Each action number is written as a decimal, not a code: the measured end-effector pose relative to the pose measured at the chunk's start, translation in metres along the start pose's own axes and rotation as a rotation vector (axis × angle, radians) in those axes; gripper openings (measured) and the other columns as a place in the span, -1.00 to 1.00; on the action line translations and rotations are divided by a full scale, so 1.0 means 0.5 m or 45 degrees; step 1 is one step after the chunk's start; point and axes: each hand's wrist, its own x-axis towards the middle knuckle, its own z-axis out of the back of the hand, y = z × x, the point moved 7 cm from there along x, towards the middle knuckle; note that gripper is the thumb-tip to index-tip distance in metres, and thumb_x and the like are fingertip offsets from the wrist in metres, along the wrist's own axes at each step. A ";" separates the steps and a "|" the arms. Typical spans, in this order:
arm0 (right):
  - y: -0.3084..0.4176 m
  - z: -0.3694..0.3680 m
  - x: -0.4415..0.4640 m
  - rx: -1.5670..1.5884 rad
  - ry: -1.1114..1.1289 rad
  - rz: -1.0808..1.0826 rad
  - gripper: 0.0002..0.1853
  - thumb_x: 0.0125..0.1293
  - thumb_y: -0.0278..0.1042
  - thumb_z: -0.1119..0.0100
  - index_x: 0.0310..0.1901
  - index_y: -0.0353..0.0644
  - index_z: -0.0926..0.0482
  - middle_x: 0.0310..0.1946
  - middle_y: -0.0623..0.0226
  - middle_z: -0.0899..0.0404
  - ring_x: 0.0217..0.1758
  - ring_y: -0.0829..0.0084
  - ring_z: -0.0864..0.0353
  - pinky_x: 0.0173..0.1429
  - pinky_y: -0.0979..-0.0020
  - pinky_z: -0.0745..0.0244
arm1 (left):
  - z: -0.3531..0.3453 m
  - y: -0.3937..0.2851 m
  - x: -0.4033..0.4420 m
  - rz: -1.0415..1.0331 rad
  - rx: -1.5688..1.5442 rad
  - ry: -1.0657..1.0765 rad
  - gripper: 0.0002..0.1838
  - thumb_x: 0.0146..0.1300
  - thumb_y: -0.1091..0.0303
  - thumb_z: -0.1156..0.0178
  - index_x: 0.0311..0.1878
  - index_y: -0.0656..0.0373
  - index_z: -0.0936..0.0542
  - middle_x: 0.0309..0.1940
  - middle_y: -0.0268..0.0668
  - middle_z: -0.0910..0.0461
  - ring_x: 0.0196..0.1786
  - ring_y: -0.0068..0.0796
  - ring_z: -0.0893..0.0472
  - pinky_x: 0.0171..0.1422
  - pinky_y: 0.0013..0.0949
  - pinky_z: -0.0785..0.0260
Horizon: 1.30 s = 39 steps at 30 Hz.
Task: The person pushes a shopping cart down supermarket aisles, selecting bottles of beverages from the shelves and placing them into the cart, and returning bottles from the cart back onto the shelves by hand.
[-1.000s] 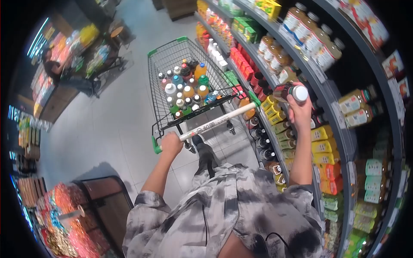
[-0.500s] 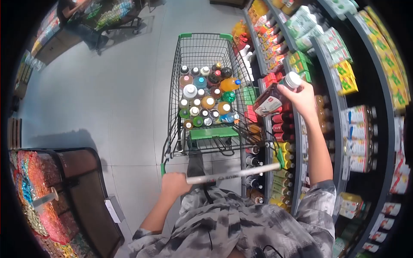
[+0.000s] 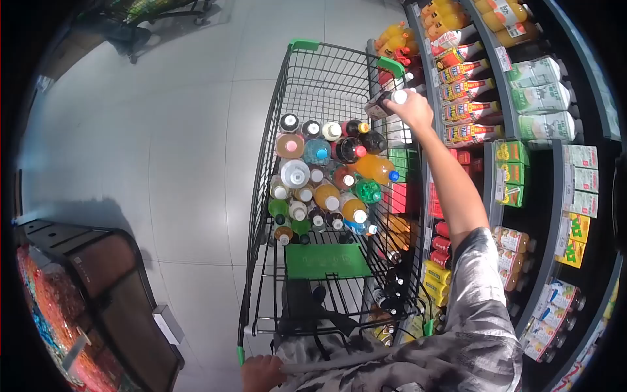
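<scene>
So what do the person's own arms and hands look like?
The right hand and left hand are bare, without gloves. A loose, short fabric sleeve, blotched in grey, black and white, leaves the right forearm uncovered. No left sleeve is distinguishable.

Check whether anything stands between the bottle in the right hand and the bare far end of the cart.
Nothing visible does: the right hand holds the bottle over the far right edge of the cart, and the other bottles stand on the near side. Its height is hard to judge.
</scene>
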 end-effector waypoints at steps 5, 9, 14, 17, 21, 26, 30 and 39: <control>-0.015 -0.185 0.068 -0.267 0.147 0.037 -0.40 0.01 0.18 -0.34 0.01 -0.04 -0.59 -0.16 0.12 -0.69 -0.03 0.17 -0.68 0.03 0.17 -0.57 | 0.016 0.017 0.009 -0.037 -0.093 0.181 -0.76 -0.23 0.39 -0.25 -0.37 0.09 -0.58 -0.61 -0.34 -0.50 -0.60 -0.36 -0.49 -0.54 -0.22 -0.32; -0.020 -0.246 0.097 -0.296 0.267 -0.017 -0.41 0.04 0.14 -0.34 0.04 -0.05 -0.57 -0.10 0.11 -0.67 0.00 0.15 -0.67 0.04 0.15 -0.58 | 0.008 0.026 0.018 0.132 -0.076 0.361 -0.82 -0.22 0.25 -0.31 -0.51 -0.05 -0.51 -0.54 -0.34 -0.55 -0.40 -0.22 -0.58 -0.36 -0.09 -0.41; -0.022 -0.285 0.132 -0.354 0.379 -0.036 -0.48 0.10 0.02 -0.33 0.06 -0.04 -0.56 -0.01 0.15 -0.66 0.08 0.13 -0.65 0.11 0.16 -0.57 | 0.022 0.024 0.043 0.136 -0.155 0.429 -0.84 -0.18 0.25 -0.31 -0.49 -0.05 -0.52 -0.52 -0.34 -0.52 -0.42 -0.24 -0.56 -0.37 -0.10 -0.40; -0.021 -0.301 0.145 -0.445 0.417 -0.016 -0.56 0.15 -0.07 -0.28 0.06 -0.03 -0.58 0.00 0.17 -0.66 0.08 0.15 -0.66 0.11 0.18 -0.57 | -0.051 0.049 -0.017 0.194 -0.173 0.639 -0.64 -0.13 0.11 -0.35 -0.23 0.01 -0.60 -0.32 -0.22 -0.60 -0.24 -0.17 -0.61 -0.18 -0.10 -0.44; -0.021 -0.351 0.179 -0.584 0.287 0.204 -0.65 0.19 -0.16 -0.27 0.02 0.03 -0.58 -0.16 0.20 -0.70 -0.06 0.18 -0.70 -0.03 0.18 -0.60 | -0.054 0.055 -0.022 0.170 -0.118 0.595 -0.52 -0.17 0.07 -0.40 -0.12 0.03 -0.64 -0.23 -0.20 -0.64 -0.17 -0.20 -0.63 -0.11 -0.13 -0.48; -0.023 -0.367 0.211 -0.752 0.303 0.318 -0.79 0.22 -0.31 -0.15 -0.12 0.06 -0.65 -0.24 0.25 -0.71 -0.13 0.23 -0.72 -0.11 0.25 -0.61 | -0.029 0.047 -0.028 -0.055 -0.044 0.204 -0.55 -0.20 0.12 -0.40 -0.17 0.04 -0.62 -0.22 -0.25 -0.62 -0.22 -0.22 -0.62 -0.18 -0.14 -0.48; -0.005 -0.353 0.184 -0.801 0.266 0.338 -0.76 0.21 -0.30 -0.16 -0.07 0.05 -0.63 -0.19 0.26 -0.69 -0.06 0.22 -0.69 -0.02 0.25 -0.58 | -0.018 0.044 -0.017 0.028 -0.075 0.455 -0.53 -0.16 0.13 -0.40 -0.12 0.06 -0.62 -0.16 -0.20 -0.62 -0.17 -0.19 -0.62 -0.15 -0.13 -0.48; 0.040 -0.160 0.025 -0.368 -0.011 0.555 -0.60 0.19 -0.16 -0.15 0.06 -0.06 -0.53 -0.01 0.21 -0.58 0.07 0.17 -0.57 0.09 0.18 -0.52 | 0.017 0.033 0.064 0.010 -0.042 0.273 -0.86 -0.12 0.22 -0.30 -0.47 -0.05 -0.56 -0.56 -0.32 -0.51 -0.46 -0.19 -0.55 -0.37 -0.09 -0.39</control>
